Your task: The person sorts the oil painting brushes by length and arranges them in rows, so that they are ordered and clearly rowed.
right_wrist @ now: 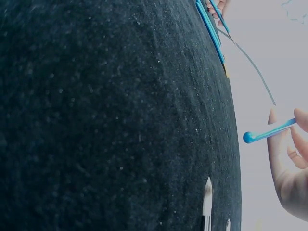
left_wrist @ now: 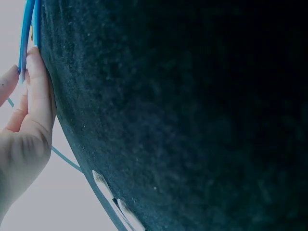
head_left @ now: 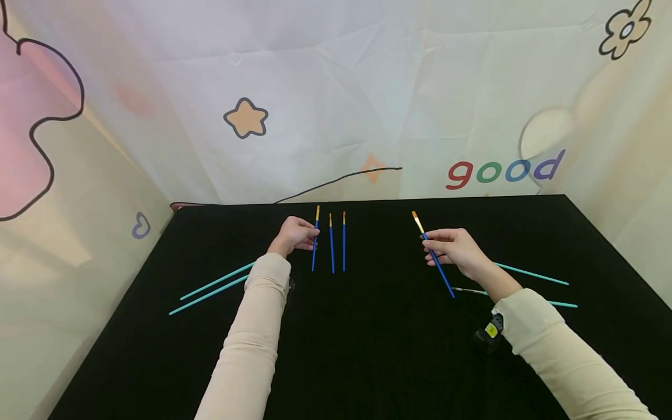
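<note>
My left hand point(head_left: 296, 235) pinches a blue paintbrush point(head_left: 314, 254) between thumb and fingers, its golden ferrule and bristles pointing to the far side. Just to the right, two more blue paintbrushes, the nearer one point(head_left: 332, 248) and the other point(head_left: 343, 245), lie side by side on the black table. Farther right, my right hand point(head_left: 458, 251) holds another blue paintbrush point(head_left: 443, 273) at a slant, bristles up and away, thumb and fingertips around its handle. In the right wrist view, the rounded handle end of that brush point(right_wrist: 255, 137) sticks out from the fingers.
Two teal paintbrushes point(head_left: 210, 295) lie at the left, partly hidden by the left sleeve. At the right lie two more teal ones point(head_left: 535, 274), partly behind my right arm. A patterned cloth point(head_left: 336, 105) hangs behind the black table point(head_left: 378, 350).
</note>
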Demonstrator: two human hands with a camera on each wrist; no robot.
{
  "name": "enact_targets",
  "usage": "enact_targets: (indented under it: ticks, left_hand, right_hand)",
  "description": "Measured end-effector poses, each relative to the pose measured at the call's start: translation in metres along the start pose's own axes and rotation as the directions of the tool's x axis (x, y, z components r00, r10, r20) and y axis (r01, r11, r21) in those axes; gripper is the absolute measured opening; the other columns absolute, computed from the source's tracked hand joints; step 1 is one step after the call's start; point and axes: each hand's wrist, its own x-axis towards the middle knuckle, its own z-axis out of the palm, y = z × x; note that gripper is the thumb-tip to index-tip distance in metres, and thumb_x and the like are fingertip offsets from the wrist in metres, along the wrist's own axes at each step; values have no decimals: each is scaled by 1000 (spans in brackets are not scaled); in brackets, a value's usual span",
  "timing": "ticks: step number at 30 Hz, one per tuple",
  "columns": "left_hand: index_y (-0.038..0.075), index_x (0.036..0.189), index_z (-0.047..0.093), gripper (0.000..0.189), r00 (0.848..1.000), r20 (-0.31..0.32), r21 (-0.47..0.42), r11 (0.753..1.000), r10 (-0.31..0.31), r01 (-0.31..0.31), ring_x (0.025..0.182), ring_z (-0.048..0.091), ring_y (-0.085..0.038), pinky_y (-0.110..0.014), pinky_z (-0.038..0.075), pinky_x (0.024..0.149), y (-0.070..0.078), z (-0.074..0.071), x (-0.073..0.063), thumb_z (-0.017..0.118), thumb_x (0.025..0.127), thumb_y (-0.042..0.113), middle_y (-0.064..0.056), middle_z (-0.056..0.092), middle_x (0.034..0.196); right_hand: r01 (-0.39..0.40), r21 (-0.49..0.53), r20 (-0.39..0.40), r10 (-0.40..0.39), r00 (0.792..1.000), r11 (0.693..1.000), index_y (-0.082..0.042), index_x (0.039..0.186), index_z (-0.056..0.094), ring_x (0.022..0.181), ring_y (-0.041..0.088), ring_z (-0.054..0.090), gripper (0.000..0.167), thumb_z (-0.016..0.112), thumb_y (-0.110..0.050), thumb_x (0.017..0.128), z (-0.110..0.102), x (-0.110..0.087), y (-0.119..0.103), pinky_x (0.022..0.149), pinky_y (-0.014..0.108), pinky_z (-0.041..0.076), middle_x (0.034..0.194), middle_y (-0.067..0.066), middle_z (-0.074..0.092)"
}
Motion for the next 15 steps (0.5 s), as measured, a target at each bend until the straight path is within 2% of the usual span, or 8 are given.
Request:
enact_targets:
  ticks: [15]
  left_hand:
    - [-9,100,59,19,1000,5,-26,999,-27,27,59,58,-16,-30,54,62,-3,4,4,60,87,4,-11,58,75]
  right_hand:
    - [33,32,4,-33,999,999,17,121,44,70,13,64,41,54,-10,92,7,5,-1,70,32,53,88,11,62]
